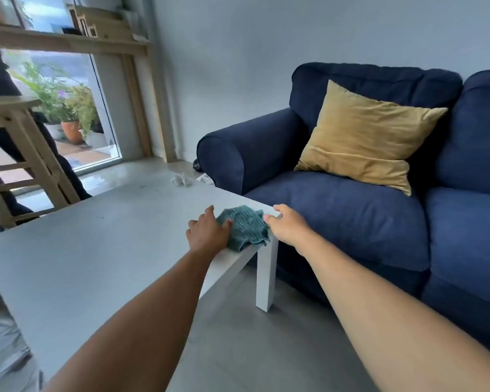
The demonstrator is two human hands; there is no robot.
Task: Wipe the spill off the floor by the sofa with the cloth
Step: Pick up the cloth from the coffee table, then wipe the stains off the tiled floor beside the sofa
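Note:
A crumpled teal cloth (246,226) lies on the corner of a white coffee table (96,250) nearest the sofa. My left hand (208,232) sits on the cloth's left side, its thumb pressing into the fabric and the cloth bunched under its palm. My right hand (287,224) is at the cloth's right edge over the table corner, with its thumb touching the fabric and its fingers loosely curled. The dark blue sofa (351,216) stands to the right. On the floor (142,176) beyond the table, by the sofa arm, there is a wet sheen.
Two white crumpled pieces (181,180) lie on the floor near the sofa arm. A yellow cushion (362,137) leans on the sofa. A wooden stool (20,154) and a seated person's dark legs (68,176) are at the left by a glass door.

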